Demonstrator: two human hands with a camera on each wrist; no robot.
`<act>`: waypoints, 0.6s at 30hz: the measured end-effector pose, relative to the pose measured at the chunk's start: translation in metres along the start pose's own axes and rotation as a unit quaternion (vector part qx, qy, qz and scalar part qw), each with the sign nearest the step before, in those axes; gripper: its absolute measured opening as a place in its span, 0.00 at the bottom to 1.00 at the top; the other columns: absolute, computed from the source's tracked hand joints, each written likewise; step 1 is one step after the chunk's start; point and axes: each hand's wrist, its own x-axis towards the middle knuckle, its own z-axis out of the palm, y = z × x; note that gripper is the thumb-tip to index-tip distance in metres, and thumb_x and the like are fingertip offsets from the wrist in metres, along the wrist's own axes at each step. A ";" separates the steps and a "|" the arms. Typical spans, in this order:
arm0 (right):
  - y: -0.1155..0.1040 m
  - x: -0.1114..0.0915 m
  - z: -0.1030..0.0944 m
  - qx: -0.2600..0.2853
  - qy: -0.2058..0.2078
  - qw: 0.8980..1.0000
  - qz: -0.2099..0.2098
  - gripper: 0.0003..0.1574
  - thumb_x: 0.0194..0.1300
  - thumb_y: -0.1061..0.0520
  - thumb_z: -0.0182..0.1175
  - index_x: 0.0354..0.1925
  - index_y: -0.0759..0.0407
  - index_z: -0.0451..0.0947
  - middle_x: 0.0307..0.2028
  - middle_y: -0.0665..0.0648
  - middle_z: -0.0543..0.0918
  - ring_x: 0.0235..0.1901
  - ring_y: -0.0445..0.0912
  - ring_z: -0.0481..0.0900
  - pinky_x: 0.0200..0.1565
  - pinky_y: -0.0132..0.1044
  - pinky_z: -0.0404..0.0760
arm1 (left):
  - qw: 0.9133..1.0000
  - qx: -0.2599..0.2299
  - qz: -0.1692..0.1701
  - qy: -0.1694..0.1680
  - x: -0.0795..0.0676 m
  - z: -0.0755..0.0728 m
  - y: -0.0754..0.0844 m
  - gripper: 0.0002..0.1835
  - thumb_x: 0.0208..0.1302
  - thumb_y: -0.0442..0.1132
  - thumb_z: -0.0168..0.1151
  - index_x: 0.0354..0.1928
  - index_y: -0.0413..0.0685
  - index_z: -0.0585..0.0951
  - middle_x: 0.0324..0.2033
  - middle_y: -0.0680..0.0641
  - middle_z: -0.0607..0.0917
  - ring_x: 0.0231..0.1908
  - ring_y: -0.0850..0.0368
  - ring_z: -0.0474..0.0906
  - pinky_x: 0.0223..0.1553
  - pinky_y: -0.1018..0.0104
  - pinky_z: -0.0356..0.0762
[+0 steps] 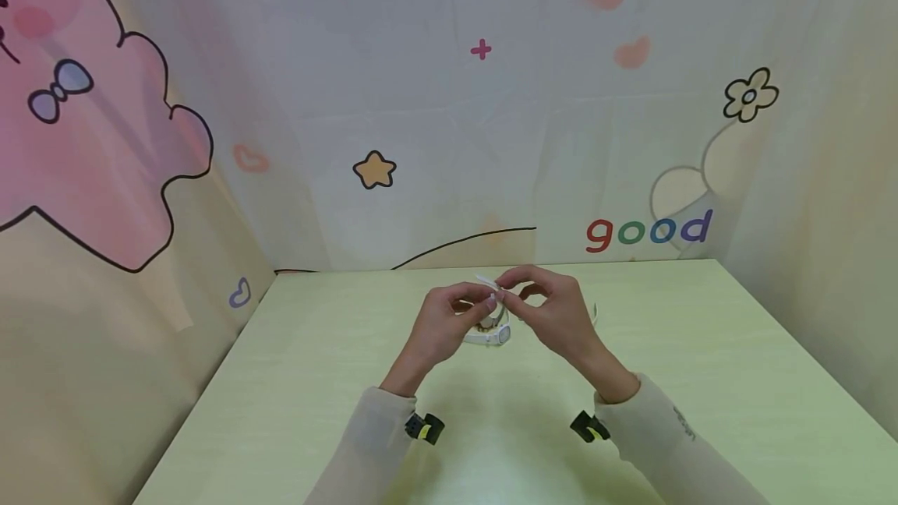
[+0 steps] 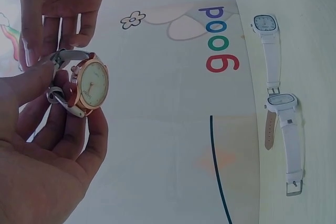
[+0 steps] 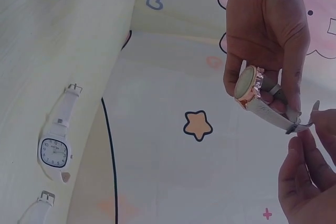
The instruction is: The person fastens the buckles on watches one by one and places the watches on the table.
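From the head view, the left hand (image 1: 443, 324) and right hand (image 1: 563, 314) meet on a strap (image 1: 485, 281) above the surface (image 1: 316, 380); loosened fingers could drop it.

In the left wrist view, the left hand holds the gold-rimmed watch (image 2: 93, 85), which might twist.

In the right wrist view, the right hand pinches the strap's end; an uneven tug could slip it free.

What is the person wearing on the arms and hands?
Left sleeve and right sleeve are long and pale; the right has a dark marking, too small to read. A black device with a yellow patch sits by each cuff. Both hands are bare.
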 end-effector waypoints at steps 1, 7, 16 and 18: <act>0.000 0.000 0.000 -0.002 0.000 1.000 0.000 0.09 0.58 0.57 0.65 0.39 0.52 0.81 0.36 0.50 0.86 0.38 0.39 0.80 0.39 0.30 0.81 | 1.000 0.001 -0.001 -0.002 0.000 0.000 0.000 0.12 0.62 0.47 0.61 0.44 0.54 0.83 0.40 0.51 0.86 0.39 0.59 0.80 0.39 0.69 0.81; 0.002 -0.001 -0.002 0.000 0.002 1.000 -0.010 0.09 0.60 0.58 0.63 0.41 0.53 0.80 0.37 0.50 0.85 0.36 0.39 0.81 0.40 0.27 0.80 | 1.000 -0.004 -0.007 -0.010 -0.003 -0.001 0.008 0.11 0.63 0.45 0.60 0.44 0.51 0.82 0.39 0.48 0.85 0.39 0.59 0.80 0.40 0.68 0.81; 0.001 0.000 -0.004 0.011 0.000 1.000 -0.015 0.13 0.63 0.59 0.60 0.47 0.54 0.78 0.40 0.53 0.85 0.38 0.42 0.83 0.38 0.27 0.80 | 0.999 -0.027 -0.021 -0.029 -0.006 -0.002 0.020 0.11 0.65 0.38 0.58 0.46 0.42 0.80 0.41 0.41 0.84 0.40 0.44 0.82 0.40 0.63 0.82; 0.001 -0.001 -0.005 0.009 0.002 1.000 -0.011 0.13 0.62 0.59 0.60 0.47 0.53 0.78 0.39 0.52 0.85 0.37 0.41 0.83 0.37 0.27 0.80 | 0.999 -0.037 -0.021 -0.034 -0.004 -0.001 0.012 0.11 0.65 0.39 0.58 0.46 0.43 0.80 0.41 0.41 0.84 0.41 0.43 0.82 0.41 0.62 0.82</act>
